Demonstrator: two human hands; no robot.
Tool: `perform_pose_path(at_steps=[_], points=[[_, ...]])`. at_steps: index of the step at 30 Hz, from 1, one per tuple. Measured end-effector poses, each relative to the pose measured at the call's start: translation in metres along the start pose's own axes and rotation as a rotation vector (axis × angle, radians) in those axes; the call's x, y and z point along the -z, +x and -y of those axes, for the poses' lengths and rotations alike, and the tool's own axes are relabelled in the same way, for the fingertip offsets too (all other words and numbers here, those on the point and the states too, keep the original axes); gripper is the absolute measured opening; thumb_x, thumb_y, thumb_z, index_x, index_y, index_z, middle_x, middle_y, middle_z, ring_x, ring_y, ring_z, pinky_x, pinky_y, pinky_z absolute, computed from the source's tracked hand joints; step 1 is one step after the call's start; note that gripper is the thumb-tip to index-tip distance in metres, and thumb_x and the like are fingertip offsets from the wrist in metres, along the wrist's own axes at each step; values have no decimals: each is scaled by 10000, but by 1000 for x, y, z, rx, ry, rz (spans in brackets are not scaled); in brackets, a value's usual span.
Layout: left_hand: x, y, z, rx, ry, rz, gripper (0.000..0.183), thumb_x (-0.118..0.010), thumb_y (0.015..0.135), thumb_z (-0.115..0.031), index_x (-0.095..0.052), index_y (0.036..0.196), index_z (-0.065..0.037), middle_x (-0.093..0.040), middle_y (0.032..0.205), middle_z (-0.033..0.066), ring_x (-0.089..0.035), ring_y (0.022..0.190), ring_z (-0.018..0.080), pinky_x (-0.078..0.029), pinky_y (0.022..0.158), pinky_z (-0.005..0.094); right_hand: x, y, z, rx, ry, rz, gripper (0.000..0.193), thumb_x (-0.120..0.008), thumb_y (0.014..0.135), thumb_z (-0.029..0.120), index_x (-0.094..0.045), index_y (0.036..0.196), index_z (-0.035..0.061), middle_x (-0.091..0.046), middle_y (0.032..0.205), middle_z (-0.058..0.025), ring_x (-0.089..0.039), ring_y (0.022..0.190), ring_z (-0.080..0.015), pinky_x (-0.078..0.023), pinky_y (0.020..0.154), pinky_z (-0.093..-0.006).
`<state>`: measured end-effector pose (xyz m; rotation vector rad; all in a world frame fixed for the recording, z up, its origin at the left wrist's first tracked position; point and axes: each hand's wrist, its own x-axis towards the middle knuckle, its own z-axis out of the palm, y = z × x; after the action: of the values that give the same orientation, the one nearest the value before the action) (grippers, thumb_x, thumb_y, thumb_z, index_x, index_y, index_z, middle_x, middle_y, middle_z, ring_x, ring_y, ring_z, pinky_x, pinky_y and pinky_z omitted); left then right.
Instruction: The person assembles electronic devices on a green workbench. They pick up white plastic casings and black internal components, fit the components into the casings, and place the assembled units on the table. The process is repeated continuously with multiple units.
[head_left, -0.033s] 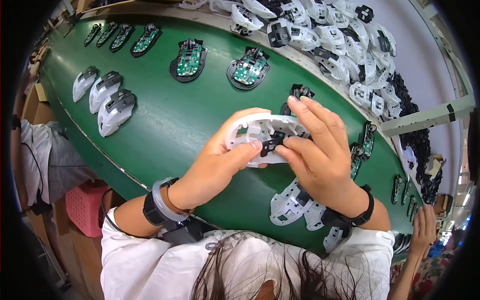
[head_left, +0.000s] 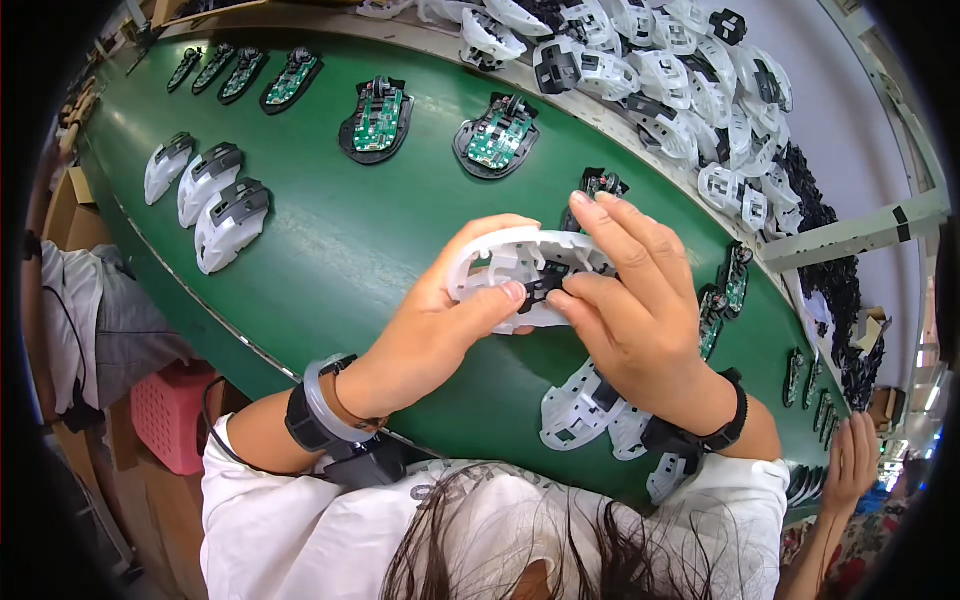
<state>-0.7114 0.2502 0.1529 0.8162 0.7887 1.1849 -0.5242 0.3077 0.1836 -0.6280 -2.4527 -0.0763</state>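
Observation:
A white computer mouse top shell [head_left: 490, 246] is held above the green bench, its hollow inside turned up toward me. My left hand [head_left: 420, 335] wraps round its left end, the thumb pressing inside against a small black plastic part [head_left: 538, 290]. With thumb and forefinger, my right hand [head_left: 640, 310] pinches the right end of that black part, its other fingers raised over the shell's far edge. How the part sits in the shell is partly hidden by my fingertips. Below my right hand lie loose white shells [head_left: 578, 412] with black pieces.
On the green bench [head_left: 310, 210] stand several mouse bases with green circuit boards [head_left: 497, 137]. White shells with black tops [head_left: 232, 222] rest at left. A heap of white shells [head_left: 665, 80] fills the far shelf. Another person's hand [head_left: 853, 460] is at right.
The shell has tilted very slightly in my hands. At the right, the other person's hand has shifted a little downward.

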Motion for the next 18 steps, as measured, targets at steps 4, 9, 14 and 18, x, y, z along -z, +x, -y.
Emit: perform_pose_path(at_steps=[4,9,14,18], points=[[-1,-2,-3,-80,136,16,488,-517,915,-128,-347,1371,-86,-513,1211,44,-518,1036,108,-453,874,267,4,4,3,-19,-30,40,168,-721,698,123,-603,782,37,-543,1279,-165,-521,1176,-300,-393,932,-460],[-2,-2,-5,-101,209,-5,442,-517,903,-123,-382,1321,-79,-533,1154,31,-515,1020,90,-443,852,239,4,8,7,-14,-55,61,169,-713,709,122,-598,789,26,-543,1275,-168,-520,1177,-300,-418,906,-454],[4,-3,-9,19,70,-22,461,-551,879,-122,-390,1308,-74,-540,1159,39,-532,1011,97,-456,839,245,2,9,6,-19,-41,78,181,-712,710,131,-593,788,20,-545,1267,-173,-522,1171,-305,-423,901,-459],[1,-3,-7,-78,170,15,456,-587,865,-62,-407,1283,-53,-535,1131,47,-519,1017,88,-470,823,243,4,15,8,16,-38,83,193,-715,702,133,-587,782,13,-546,1260,-179,-526,1163,-309,-439,884,-448]])
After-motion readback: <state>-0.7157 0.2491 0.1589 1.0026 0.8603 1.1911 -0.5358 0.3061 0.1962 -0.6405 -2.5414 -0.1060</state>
